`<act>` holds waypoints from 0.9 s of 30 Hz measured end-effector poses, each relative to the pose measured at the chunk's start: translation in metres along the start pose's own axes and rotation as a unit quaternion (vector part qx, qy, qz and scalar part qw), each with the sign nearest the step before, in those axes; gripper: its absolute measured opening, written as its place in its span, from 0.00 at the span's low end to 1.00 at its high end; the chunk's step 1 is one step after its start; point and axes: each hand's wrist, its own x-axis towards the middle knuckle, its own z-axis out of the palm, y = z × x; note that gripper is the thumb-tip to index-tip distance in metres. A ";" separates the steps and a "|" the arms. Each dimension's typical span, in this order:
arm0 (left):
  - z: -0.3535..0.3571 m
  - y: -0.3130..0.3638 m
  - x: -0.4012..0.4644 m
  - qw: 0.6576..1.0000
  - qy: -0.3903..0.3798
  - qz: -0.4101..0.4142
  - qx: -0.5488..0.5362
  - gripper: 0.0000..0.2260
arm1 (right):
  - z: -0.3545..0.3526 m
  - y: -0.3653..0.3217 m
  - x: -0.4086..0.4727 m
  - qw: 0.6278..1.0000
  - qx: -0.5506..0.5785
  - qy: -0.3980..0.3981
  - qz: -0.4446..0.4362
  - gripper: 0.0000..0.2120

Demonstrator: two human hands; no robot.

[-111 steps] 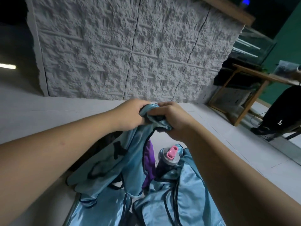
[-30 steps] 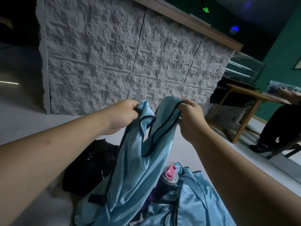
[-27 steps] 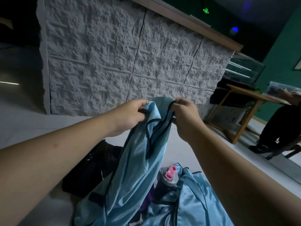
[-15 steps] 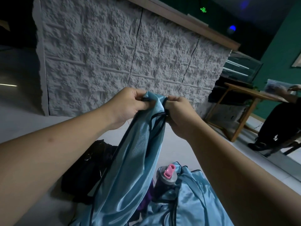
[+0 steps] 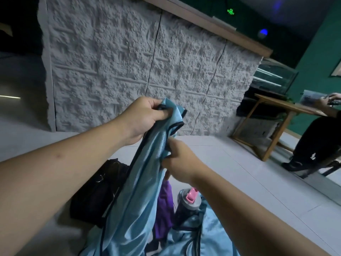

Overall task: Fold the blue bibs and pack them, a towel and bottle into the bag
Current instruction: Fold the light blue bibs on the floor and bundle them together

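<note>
Black fabric of the bag [image 5: 96, 193] lies on the floor [image 5: 249, 172] at the left, just beside the hanging cloth, and nothing appears packed into it yet as far as I can see. Moving right, my left hand [image 5: 142, 117] keeps its grip clenched on the top of the blue bib [image 5: 140, 182], where both shoulder straps are now bunched together; half a second ago the two hands met at that point, so I judge the straps have been handed over to the left. The bib hangs lengthwise from this grip down toward the floor. My right hand [image 5: 179, 161] has dropped from the top edge and now pinches the bib's side edge partway down, thumb against the cloth. I read this as the start of the fold: straps aligned, the right hand placed to draw the body flat or double it over. Below that hand, the purple towel [image 5: 163, 209] sits between the hanging bib and the bottle [image 5: 188, 204] with its pink lid, which stands upright. Further right, a second bib [image 5: 208, 237] lies spread on the floor, unfolded. Folding remains at its first item; all packing is outstanding.
</note>
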 end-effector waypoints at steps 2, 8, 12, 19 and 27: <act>0.001 0.001 -0.001 1.000 -0.007 -0.006 -0.010 0.07 | 0.003 0.001 0.003 0.997 -0.052 -0.049 0.006 0.18; -0.007 0.003 0.004 0.999 -0.001 -0.026 -0.029 0.07 | 0.009 0.001 0.009 0.951 -0.216 -0.203 0.082 0.22; -0.015 -0.001 0.008 0.999 0.011 -0.028 -0.012 0.09 | 0.008 0.004 0.009 0.879 -0.410 -0.215 0.115 0.10; -0.045 -0.010 0.013 0.990 0.132 -0.038 -0.027 0.07 | -0.051 -0.006 0.009 0.907 -0.402 -0.123 0.031 0.15; -0.049 0.010 0.020 0.979 0.175 0.065 0.078 0.15 | -0.073 0.001 0.010 0.969 0.204 0.138 -0.019 0.11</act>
